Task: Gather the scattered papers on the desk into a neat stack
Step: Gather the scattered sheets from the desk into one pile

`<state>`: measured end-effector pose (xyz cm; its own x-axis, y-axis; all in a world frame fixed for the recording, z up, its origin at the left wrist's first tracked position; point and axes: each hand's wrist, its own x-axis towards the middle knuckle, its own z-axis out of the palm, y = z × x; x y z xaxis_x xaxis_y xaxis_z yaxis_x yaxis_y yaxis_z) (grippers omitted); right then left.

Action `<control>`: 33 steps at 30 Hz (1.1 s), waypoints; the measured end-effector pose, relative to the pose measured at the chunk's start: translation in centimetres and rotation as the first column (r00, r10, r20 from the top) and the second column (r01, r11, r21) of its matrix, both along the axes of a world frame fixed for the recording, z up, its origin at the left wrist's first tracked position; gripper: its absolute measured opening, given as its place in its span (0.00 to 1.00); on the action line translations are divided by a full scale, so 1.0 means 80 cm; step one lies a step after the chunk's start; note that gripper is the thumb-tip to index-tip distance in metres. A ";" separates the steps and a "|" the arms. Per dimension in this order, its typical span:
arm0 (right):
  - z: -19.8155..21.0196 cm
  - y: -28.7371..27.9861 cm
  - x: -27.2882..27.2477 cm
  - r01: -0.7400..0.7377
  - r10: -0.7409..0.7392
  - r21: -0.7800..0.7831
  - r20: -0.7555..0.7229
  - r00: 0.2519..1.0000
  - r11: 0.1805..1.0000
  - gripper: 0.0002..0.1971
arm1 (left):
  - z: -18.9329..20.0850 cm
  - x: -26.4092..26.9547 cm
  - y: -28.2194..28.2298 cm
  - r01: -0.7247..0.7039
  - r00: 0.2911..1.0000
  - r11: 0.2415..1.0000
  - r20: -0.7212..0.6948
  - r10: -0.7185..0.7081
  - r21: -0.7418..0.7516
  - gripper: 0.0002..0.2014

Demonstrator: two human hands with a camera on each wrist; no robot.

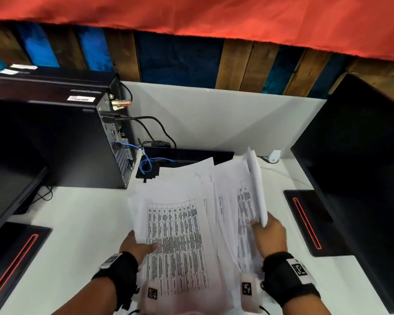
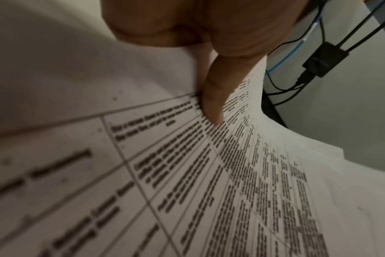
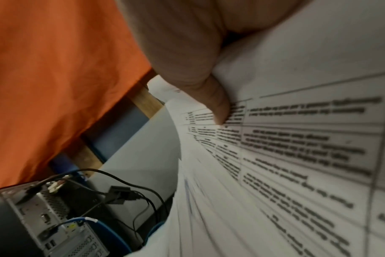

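Papers: a loose, fanned bundle of printed papers is held above the white desk, between the two hands, sheets askew and edges uneven.
Left hand: the left hand grips the bundle's left edge near its lower part; the thumb presses down on the top sheet's printed table, the fingers hidden beneath.
Right hand: the right hand pinches the right-hand sheets at their near edge, thumb on top; these pages curl upward and stand nearly on edge above the hand.
Position: the bundle spreads away from both grips toward the desk's back edge.
Surroundings: a black computer tower with a blue cable stands at left; a dark monitor at right; orange cloth hangs above.
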<state>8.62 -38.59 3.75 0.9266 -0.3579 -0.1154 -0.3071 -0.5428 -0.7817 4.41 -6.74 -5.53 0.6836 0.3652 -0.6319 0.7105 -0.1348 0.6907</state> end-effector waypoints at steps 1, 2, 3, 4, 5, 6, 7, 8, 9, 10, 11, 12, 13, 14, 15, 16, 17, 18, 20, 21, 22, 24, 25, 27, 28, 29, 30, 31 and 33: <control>0.015 -0.002 0.003 0.006 -0.002 -0.089 0.042 0.999 0.996 0.04 | -0.001 -0.002 0.001 -0.015 1.000 1.000 -0.009 0.015 0.008 0.41; 0.032 -0.005 0.006 0.020 -0.006 -0.179 0.084 0.996 0.984 0.05 | 0.003 -0.005 0.000 -0.019 1.000 1.000 -0.019 0.020 0.020 0.41; 0.050 -0.008 0.009 0.050 -0.016 -0.254 0.136 0.991 0.966 0.06 | 0.003 -0.007 0.001 -0.021 0.999 0.999 -0.031 0.022 0.032 0.42; 0.069 -0.010 0.011 0.088 -0.028 -0.296 0.199 0.980 0.951 0.07 | -0.001 -0.008 0.003 -0.017 0.999 0.999 -0.027 0.018 0.037 0.43; 0.087 -0.012 0.012 0.125 -0.040 -0.302 0.273 0.961 0.945 0.08 | 0.000 -0.009 0.003 -0.012 1.000 0.999 -0.027 0.012 0.031 0.43; 0.106 -0.013 0.011 0.162 -0.055 -0.287 0.348 0.936 0.944 0.09 | 0.002 -0.009 0.005 -0.004 1.000 1.000 -0.016 0.005 0.024 0.44; 0.121 -0.014 0.011 0.194 -0.070 -0.260 0.421 0.905 0.946 0.09 | -0.003 -0.007 0.008 -0.007 1.000 1.000 -0.015 0.008 0.022 0.45; 0.136 -0.014 0.010 0.211 -0.079 -0.225 0.483 0.872 0.951 0.09 | 0.001 -0.007 0.007 0.017 0.999 0.999 -0.029 -0.016 0.037 0.46; 0.146 -0.015 0.010 0.203 -0.079 -0.180 0.530 0.844 0.962 0.09 | 0.003 -0.006 0.007 0.031 0.999 0.999 -0.034 -0.030 0.038 0.47; 0.156 -0.015 0.010 0.178 -0.079 -0.124 0.561 0.824 0.976 0.08 | 0.002 -0.005 0.007 0.054 0.998 0.997 -0.027 -0.053 0.048 0.46; 0.161 -0.015 0.012 0.144 -0.079 -0.070 0.571 0.817 0.987 0.07 | 0.003 -0.003 0.006 0.074 0.997 0.996 -0.030 -0.073 0.057 0.45; 0.162 -0.013 0.016 0.109 -0.073 -0.032 0.556 0.828 0.994 0.06 | 0.005 -0.002 0.005 0.091 0.996 0.994 -0.024 -0.089 0.063 0.43; 0.159 -0.009 0.020 0.076 -0.059 -0.011 0.517 0.854 0.997 0.05 | 0.003 0.000 0.005 0.104 0.994 0.992 -0.025 -0.102 0.066 0.42; 0.148 -0.005 0.025 0.038 -0.035 0.003 0.450 0.892 0.999 0.06 | 0.002 0.001 0.005 0.124 0.992 0.990 -0.025 -0.122 0.067 0.41; 0.132 0.001 0.030 -0.002 -0.007 0.025 0.361 0.933 1.000 0.08 | 0.005 0.001 0.002 0.135 0.991 0.989 -0.023 -0.134 0.054 0.40; 0.113 0.009 0.032 -0.036 0.021 0.057 0.256 0.967 0.998 0.10 | 0.006 0.002 -0.001 0.148 0.989 0.988 -0.010 -0.147 0.042 0.38; 0.089 0.016 0.034 -0.062 0.048 0.090 0.148 0.988 0.994 0.12 | 0.010 0.002 -0.005 0.126 0.992 0.992 0.018 -0.126 -0.005 0.37; 0.065 0.023 0.033 -0.078 0.071 0.115 0.058 0.996 0.990 0.15 | 0.011 0.003 -0.009 0.098 0.995 0.994 0.040 -0.096 -0.048 0.37; 0.017 0.033 0.028 -0.115 0.127 0.117 -0.104 0.986 0.986 0.19 | 0.015 0.005 -0.014 0.050 0.999 0.995 0.024 -0.048 -0.081 0.40; -0.005 0.036 0.025 -0.148 0.166 0.106 -0.180 0.970 0.983 0.21 | 0.022 0.004 -0.017 0.034 0.999 0.998 -0.003 -0.035 -0.054 0.40; -0.025 0.038 0.022 -0.173 0.195 0.106 -0.257 0.947 0.979 0.24 | 0.021 0.005 -0.017 0.014 1.000 1.000 -0.012 -0.015 -0.028 0.38; -0.054 0.039 0.017 -0.149 0.180 0.111 -0.377 0.909 0.983 0.32 | 0.021 0.007 -0.020 0.003 1.000 1.000 -0.022 -0.004 -0.022 0.36; -0.063 0.040 0.015 -0.116 0.149 0.103 -0.404 0.903 0.988 0.34 | 0.024 0.006 -0.022 0.017 1.000 0.999 -0.017 -0.018 -0.029 0.37; -0.079 0.044 0.014 -0.153 0.145 0.015 -0.432 0.890 0.988 0.33 | 0.029 0.003 -0.026 0.036 0.999 0.997 -0.007 -0.036 -0.071 0.40; -0.084 0.048 0.012 -0.230 0.190 -0.032 -0.458 0.868 0.973 0.32 | 0.025 0.003 -0.026 0.040 0.999 0.995 -0.007 -0.041 -0.093 0.43; -0.089 0.052 0.012 -0.305 0.240 -0.059 -0.484 0.841 0.951 0.31 | 0.026 0.002 -0.026 0.055 0.998 0.994 0.001 -0.055 -0.096 0.45; -0.093 0.053 0.012 -0.344 0.265 -0.070 -0.502 0.824 0.936 0.31 | 0.022 0.001 -0.024 0.064 0.998 0.993 0.009 -0.064 -0.097 0.48; -0.094 0.053 0.013 -0.348 0.258 -0.087 -0.512 0.819 0.933 0.30 | 0.021 0.001 -0.023 0.058 0.998 0.994 0.031 -0.055 -0.094 0.49; -0.094 0.047 0.019 -0.262 0.135 -0.183 -0.514 0.847 0.948 0.29 | 0.017 0.001 -0.017 0.005 0.997 0.997 0.072 0.000 -0.076 0.50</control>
<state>10.11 -34.82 -3.73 0.8252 -0.2476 -0.5076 -0.4796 -0.7820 -0.3981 4.46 -8.12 -4.15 0.7293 0.3160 -0.6068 0.6581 -0.0815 0.7485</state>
